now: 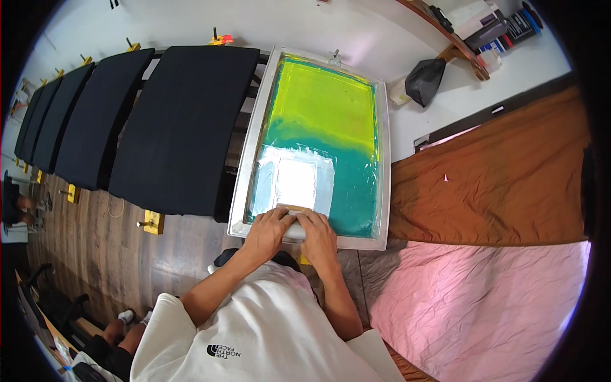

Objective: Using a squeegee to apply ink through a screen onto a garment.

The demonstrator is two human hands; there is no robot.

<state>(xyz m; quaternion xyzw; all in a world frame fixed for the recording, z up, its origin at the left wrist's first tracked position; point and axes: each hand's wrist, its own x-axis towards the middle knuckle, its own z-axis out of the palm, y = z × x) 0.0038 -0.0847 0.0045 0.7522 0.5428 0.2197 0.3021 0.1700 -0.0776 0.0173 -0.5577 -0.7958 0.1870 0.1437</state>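
Observation:
A silver-framed printing screen (384, 178) has a yellow-green and teal mesh (321, 102), with white ink (296, 181) over its lower left part. At the screen's lower edge, both my hands are closed on a squeegee (291, 209), side by side with thumbs nearly meeting. My left hand (269, 230) holds its left half and my right hand (317, 232) its right half; the blade is hidden.
Black fabric-covered boards (178, 127) line the rail leftward, with yellow brackets (153, 222). A brown cloth (484, 178) and pink quilted cloth (477, 299) lie right. A shelf (439, 25) holds items. People's legs show at left (24, 204) and lower left (130, 344).

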